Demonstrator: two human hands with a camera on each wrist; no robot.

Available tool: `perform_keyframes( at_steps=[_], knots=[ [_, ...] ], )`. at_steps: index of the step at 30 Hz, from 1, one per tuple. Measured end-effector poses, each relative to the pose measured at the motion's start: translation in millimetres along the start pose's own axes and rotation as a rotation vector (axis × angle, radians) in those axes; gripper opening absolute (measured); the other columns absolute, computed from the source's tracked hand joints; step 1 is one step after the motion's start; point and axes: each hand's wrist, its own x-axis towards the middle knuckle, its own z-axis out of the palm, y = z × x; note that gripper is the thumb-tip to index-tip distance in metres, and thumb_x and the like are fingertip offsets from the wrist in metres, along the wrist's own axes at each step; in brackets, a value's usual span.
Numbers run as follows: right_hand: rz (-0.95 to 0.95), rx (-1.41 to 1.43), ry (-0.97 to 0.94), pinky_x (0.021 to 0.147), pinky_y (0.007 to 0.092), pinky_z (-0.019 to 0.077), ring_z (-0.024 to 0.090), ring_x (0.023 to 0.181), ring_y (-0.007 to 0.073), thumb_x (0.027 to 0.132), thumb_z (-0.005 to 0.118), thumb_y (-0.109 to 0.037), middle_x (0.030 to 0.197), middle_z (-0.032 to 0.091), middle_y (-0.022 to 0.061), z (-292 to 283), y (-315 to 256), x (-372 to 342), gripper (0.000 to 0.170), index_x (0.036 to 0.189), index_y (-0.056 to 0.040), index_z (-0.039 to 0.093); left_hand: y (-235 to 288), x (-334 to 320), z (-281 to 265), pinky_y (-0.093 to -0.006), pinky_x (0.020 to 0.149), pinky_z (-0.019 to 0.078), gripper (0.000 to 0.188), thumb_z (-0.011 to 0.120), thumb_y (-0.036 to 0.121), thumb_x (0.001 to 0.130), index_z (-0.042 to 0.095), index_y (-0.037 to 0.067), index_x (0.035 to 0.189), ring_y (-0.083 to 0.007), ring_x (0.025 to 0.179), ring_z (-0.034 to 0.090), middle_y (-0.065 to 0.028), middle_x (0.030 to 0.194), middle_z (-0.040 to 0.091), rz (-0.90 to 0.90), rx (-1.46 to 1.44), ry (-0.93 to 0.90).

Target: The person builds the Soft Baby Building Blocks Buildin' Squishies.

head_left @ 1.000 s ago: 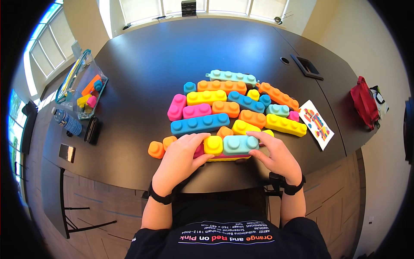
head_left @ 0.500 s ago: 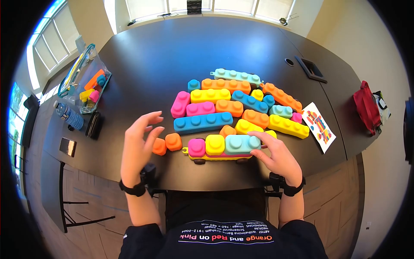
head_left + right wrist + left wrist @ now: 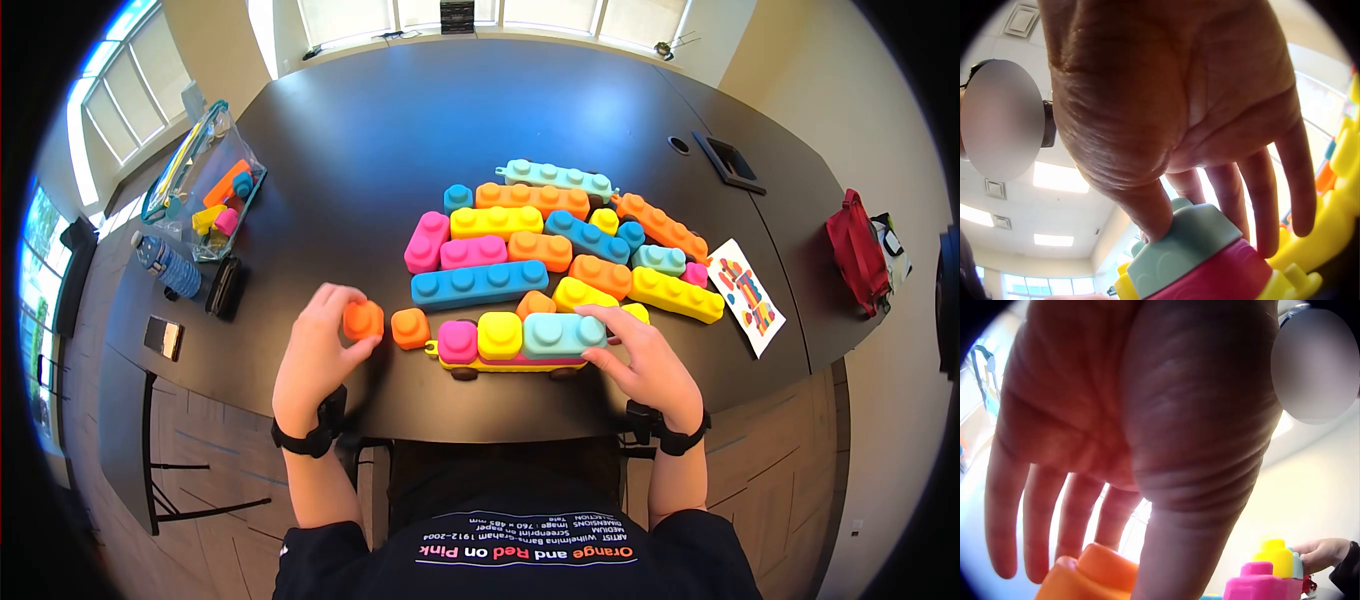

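Note:
My left hand (image 3: 318, 355) pinches a small orange block (image 3: 363, 320) between thumb and fingers at the left of the layout. In the left wrist view, the orange block (image 3: 1088, 575) shows low between thumb and fingertips. Beside it on the table is a second orange block (image 3: 410, 328). In front of me stands a yellow wheeled base (image 3: 510, 369) topped with a pink block (image 3: 458, 341), a yellow block (image 3: 499, 335) and a light teal block (image 3: 555, 335). With thumb and fingers, my right hand (image 3: 650, 370) grips the teal block's right end, over a magenta layer (image 3: 1222, 275).
Behind the wheeled base lie rows of coloured blocks, among them a long blue block (image 3: 480, 285). A printed picture sheet (image 3: 748, 300) is to their right. At left are a clear bag (image 3: 190, 180), water bottle (image 3: 165, 262), black case (image 3: 224, 288) and phone (image 3: 163, 338); a red bag (image 3: 852, 250) sits far right.
My left hand let go of the wheeled stack, moved left and took hold of the outer orange block, which has shifted slightly left and away from me. My right hand stays at the teal block.

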Motion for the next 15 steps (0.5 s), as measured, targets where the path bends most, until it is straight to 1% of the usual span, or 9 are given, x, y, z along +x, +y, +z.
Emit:
perform_keyframes(
  at_steps=[2,3,4,6,8,10,12,15],
  knots=[
    [0.000,0.004,-0.003,0.102,0.0441,0.0530,0.065,0.122,0.0397,0.100,0.072,-0.024,0.134,0.069,0.0169,0,0,1,0.045,0.141,-0.0071,0.061,25,8,-4,-0.0380,0.087,0.0640,0.044,0.087,0.005,0.080,0.066,0.002,0.118,-0.0265,0.108,0.070,-0.0113,0.115,0.067,0.044,-0.212,0.229],
    [0.002,0.009,-0.008,0.103,0.0441,0.0529,0.065,0.123,0.0394,0.100,0.072,-0.024,0.135,0.068,0.0169,0,0,1,0.045,0.141,-0.0071,0.060,37,13,-5,-0.0385,0.087,0.0646,0.044,0.087,0.008,0.082,0.067,0.002,0.120,-0.0263,0.109,0.070,-0.0118,0.114,0.067,0.100,-0.236,0.262],
    [0.001,0.009,-0.008,0.103,0.0441,0.0529,0.065,0.123,0.0394,0.100,0.072,-0.024,0.135,0.068,0.0169,0,0,1,0.045,0.141,-0.0071,0.060,50,18,-3,-0.0385,0.087,0.0646,0.044,0.087,0.008,0.082,0.067,0.002,0.120,-0.0263,0.109,0.070,-0.0118,0.114,0.067,0.100,-0.236,0.262],
    [0.001,0.007,-0.008,0.104,0.0442,0.0524,0.065,0.125,0.0390,0.101,0.072,-0.025,0.136,0.068,0.0165,1,0,2,0.046,0.141,-0.0072,0.060,78,28,6,-0.0389,0.087,0.0631,0.047,0.089,0.010,0.082,0.067,0.003,0.122,-0.0284,0.108,0.070,-0.0130,0.116,0.067,0.265,-0.253,0.285],
    [-0.003,0.013,-0.006,0.104,0.0442,0.0523,0.064,0.125,0.0390,0.100,0.072,-0.025,0.137,0.068,0.0163,2,-1,2,0.046,0.142,-0.0074,0.060,102,35,23,-0.0398,0.088,0.0604,0.049,0.090,0.012,0.082,0.067,0.004,0.124,-0.0323,0.106,0.071,-0.0144,0.119,0.067,0.422,-0.273,0.272],
    [-0.005,0.016,-0.001,0.104,0.0442,0.0522,0.064,0.125,0.0390,0.100,0.073,-0.025,0.138,0.068,0.0162,2,0,2,0.047,0.142,-0.0075,0.060,121,40,40,-0.0402,0.090,0.0576,0.051,0.090,0.015,0.082,0.067,0.006,0.126,-0.0357,0.106,0.070,-0.0156,0.121,0.067,0.469,-0.370,0.212],
    [-0.010,0.021,0.001,0.104,0.0441,0.0522,0.064,0.126,0.0390,0.100,0.073,-0.025,0.138,0.067,0.0158,3,1,1,0.048,0.143,-0.0077,0.059,130,42,51,-0.0398,0.090,0.0570,0.050,0.089,0.017,0.083,0.066,0.005,0.126,-0.0366,0.107,0.069,-0.0159,0.121,0.067,0.467,-0.354,0.187],
    [-0.003,0.031,-0.014,0.104,0.0444,0.0522,0.064,0.126,0.0390,0.100,0.073,-0.024,0.139,0.067,0.0154,2,2,1,0.048,0.144,-0.0079,0.058,130,45,65,-0.0404,0.087,0.0566,0.048,0.088,0.016,0.085,0.064,0.001,0.123,-0.0359,0.104,0.068,-0.0147,0.118,0.067,0.469,-0.371,0.106]
  ],
)
